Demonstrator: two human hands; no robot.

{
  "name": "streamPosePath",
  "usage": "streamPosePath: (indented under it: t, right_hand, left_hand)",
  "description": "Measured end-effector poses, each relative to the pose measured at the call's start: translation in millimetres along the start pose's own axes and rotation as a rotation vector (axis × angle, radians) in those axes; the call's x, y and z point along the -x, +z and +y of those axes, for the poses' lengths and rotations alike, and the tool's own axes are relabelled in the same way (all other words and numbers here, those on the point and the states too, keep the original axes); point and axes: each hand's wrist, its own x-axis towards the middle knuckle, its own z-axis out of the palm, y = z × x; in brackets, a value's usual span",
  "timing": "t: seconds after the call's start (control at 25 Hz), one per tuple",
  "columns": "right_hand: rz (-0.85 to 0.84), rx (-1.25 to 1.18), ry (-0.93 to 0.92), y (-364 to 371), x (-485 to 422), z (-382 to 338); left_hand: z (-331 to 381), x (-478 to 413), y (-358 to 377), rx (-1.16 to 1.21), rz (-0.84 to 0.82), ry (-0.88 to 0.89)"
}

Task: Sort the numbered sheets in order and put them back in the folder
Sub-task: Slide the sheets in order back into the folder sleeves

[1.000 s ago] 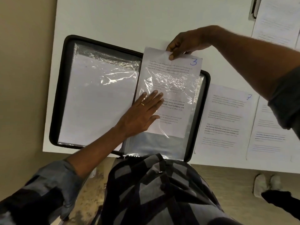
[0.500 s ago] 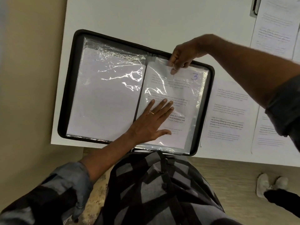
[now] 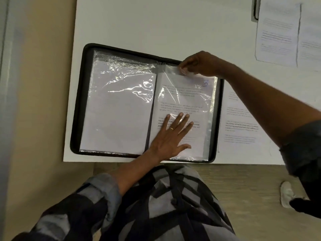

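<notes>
The white worktop [image 3: 156, 23] carries an open black zip-edged folder [image 3: 78, 101] of clear plastic sleeves, with loose printed white sheets [image 3: 239, 122] lying just to its right. The white sheet marked 3 [image 3: 184, 94] sits inside the right-hand sleeve [image 3: 211, 119]. The left hand [image 3: 172, 134] lies flat on it, fingers [image 3: 179, 119] straight and pressing, while the right hand [image 3: 199, 64] pinches that sleeve's top edge. This looks like seating sheet 3. The next move probably calls for letting go and finding the following number among the loose sheets.
</notes>
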Motion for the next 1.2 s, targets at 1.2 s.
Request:
streamPosePath:
  t: [1.2]
  right_hand:
    - [0.383,-0.365,-0.339,224,185,-127]
  left_hand:
    - [50,113,-170,0.976,0.403,-0.621]
